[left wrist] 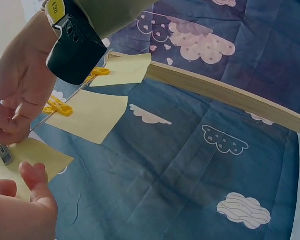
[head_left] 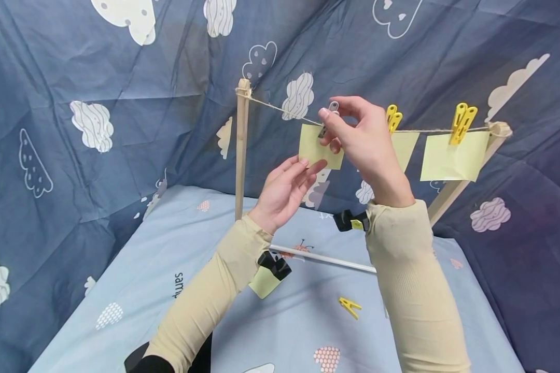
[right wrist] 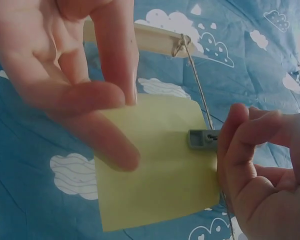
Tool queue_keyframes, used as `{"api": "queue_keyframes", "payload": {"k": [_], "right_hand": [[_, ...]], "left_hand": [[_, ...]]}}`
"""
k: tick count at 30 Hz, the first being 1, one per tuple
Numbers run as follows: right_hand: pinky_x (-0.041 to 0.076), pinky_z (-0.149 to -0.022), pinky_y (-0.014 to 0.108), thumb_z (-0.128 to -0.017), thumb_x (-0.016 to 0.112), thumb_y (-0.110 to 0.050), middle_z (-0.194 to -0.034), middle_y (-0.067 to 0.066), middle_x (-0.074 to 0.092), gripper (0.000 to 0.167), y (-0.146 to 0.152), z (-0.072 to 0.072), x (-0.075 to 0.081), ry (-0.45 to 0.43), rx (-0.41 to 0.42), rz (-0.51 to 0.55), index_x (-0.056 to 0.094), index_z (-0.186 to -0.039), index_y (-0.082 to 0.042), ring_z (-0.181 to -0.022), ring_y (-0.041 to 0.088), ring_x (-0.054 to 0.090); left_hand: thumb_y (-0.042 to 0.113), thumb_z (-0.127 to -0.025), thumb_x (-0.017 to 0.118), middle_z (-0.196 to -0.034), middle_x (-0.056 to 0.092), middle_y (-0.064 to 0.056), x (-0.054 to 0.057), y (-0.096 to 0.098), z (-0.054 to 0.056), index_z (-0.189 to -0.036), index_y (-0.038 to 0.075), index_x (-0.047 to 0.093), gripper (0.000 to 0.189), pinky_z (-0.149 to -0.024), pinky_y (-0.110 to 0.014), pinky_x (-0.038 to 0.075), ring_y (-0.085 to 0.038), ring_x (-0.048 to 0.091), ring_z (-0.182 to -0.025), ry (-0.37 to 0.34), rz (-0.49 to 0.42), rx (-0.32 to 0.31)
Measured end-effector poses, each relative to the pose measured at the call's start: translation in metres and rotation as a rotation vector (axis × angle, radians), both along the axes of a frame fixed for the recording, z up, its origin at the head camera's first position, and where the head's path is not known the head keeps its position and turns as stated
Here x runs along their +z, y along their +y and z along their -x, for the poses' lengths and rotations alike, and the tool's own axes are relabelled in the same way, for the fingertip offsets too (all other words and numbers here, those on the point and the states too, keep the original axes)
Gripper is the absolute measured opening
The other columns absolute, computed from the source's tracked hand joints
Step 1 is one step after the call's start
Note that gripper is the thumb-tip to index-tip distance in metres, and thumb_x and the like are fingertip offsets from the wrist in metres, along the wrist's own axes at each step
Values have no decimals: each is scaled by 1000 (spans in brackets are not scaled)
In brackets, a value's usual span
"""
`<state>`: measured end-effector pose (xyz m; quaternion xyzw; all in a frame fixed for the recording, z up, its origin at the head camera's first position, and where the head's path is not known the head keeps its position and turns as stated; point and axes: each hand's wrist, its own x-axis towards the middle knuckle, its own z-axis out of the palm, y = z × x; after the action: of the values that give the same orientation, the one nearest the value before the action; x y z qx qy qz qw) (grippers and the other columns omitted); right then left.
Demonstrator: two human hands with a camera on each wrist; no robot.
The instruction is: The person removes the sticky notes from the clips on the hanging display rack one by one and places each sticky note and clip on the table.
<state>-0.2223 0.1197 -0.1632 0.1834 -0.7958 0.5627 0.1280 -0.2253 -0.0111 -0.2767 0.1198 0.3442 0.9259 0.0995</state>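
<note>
My right hand pinches a grey clothespin between thumb and fingers. Its tip overlaps the upper edge of a yellow sticky note at the string. My left hand pinches the note's lower left corner, and another of its fingers lies across the note's front. Right of this note, a second sticky note and a third sticky note hang from the string by yellow clothespins. The right hand hides part of the second note in the head view.
Wooden posts hold the string at both ends. On the light blue cloth lie a yellow clothespin, a loose sticky note partly behind the left wrist camera, and a white rod. A dark blue cloud-print cloth hangs behind.
</note>
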Motion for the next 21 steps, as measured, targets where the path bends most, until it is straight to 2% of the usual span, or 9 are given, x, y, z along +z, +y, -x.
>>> {"api": "queue_keyframes", "payload": {"k": [3, 12, 21], "right_hand": [[47, -52, 21, -90, 67, -21, -101, 5, 55, 41, 1, 1, 3, -21, 5, -5, 58, -126, -3, -58, 11, 62], [42, -46, 21, -87, 72, -24, -92, 5, 53, 39, 5, -1, 9, -59, 7, -8, 62, -120, -5, -52, 13, 59], [38, -41, 22, -82, 77, -22, -91, 4, 57, 38, 4, -1, 8, -53, -13, 19, 65, -114, -5, -49, 14, 60]], "left_hand": [[11, -101, 49, -137, 55, -10, 1, 0, 0, -133, 4, 50, 33, -87, -18, 49, -24, 53, -130, 3, 15, 23], [12, -99, 52, -132, 60, -12, 1, 1, 0, -124, 2, 55, 26, -85, -19, 50, -24, 59, -122, 20, 74, 78], [12, -99, 54, -131, 60, -14, -2, -3, 0, -129, 3, 55, 32, -84, -19, 52, -24, 61, -120, 53, 133, 119]]}}
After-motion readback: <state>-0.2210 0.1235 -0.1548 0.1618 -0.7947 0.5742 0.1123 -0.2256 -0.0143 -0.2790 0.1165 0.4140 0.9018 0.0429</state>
